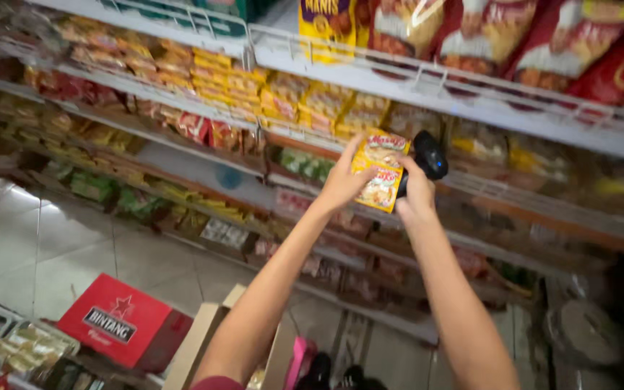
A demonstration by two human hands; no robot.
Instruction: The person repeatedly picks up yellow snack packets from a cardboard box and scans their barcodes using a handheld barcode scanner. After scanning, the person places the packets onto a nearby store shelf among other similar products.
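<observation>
While the long white metal shelving (427,83) runs from the upper left of the frame down toward the right edge, packed tier on tier with yellow, orange and red snack packets, I stand close enough that both my arms reach up from the bottom centre. The goods sit in tight rows behind wire front rails, which I judge keeps them from sliding off the sloped tiers. Below, at the lower left, a red cardboard box (118,319) lies on the pale tiled floor (30,245), and just right of it stands an open brown carton (207,339), seemingly parked within reach of the shelves.

My left arm rises steeply from the bottom centre, wrist bent back, and my left hand (341,184) sits at the middle of the frame. Its thumb and fingers pinch the left edge of a small flat yellow-and-red foil sachet (380,172), holding it upright and face-on in front of the middle shelf, just left of my other hand, probably so its printed side meets the device.

My right arm comes up from the lower right, and my right hand (417,195) is wrapped tight around the grip of a small black handheld scanner (430,154), its head tilted toward the sachet and nearly touching its right edge.
</observation>
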